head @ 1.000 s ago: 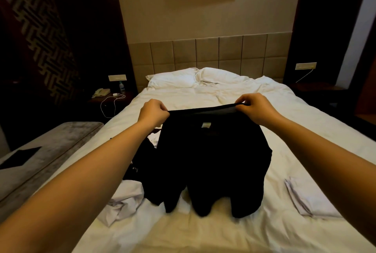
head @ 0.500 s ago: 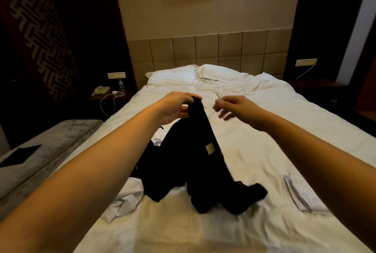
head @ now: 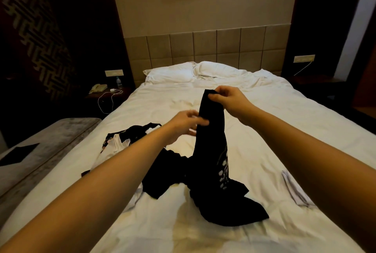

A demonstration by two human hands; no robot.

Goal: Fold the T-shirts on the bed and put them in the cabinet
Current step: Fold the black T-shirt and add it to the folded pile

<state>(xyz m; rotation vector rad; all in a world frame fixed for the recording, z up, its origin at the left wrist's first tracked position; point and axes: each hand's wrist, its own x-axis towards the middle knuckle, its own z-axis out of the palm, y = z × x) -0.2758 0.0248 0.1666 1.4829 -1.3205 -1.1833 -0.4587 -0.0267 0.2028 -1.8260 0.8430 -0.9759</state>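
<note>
The right hand (head: 227, 99) pinches the top of the soft black T-shirt (head: 211, 163), which hangs as a limp column at 12 o'clock on the creased white bed (head: 264, 126). The left hand (head: 185, 124), blurred with fingers mostly straight, touches the cloth's left edge.

Open sheet lies between the pillows (head: 171, 73) and the hands. Left, a clothes heap (head: 122, 142) blocks; right, a folded white cloth (head: 295, 189) lies near the bed (head: 305, 120) edge.

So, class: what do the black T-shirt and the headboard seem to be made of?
Black T-shirt: soft matte knit, probably cotton; it hangs limp from the right hand.
Headboard: padded beige panels, fabric or leatherette; seams show, the finish is unclear.
</note>
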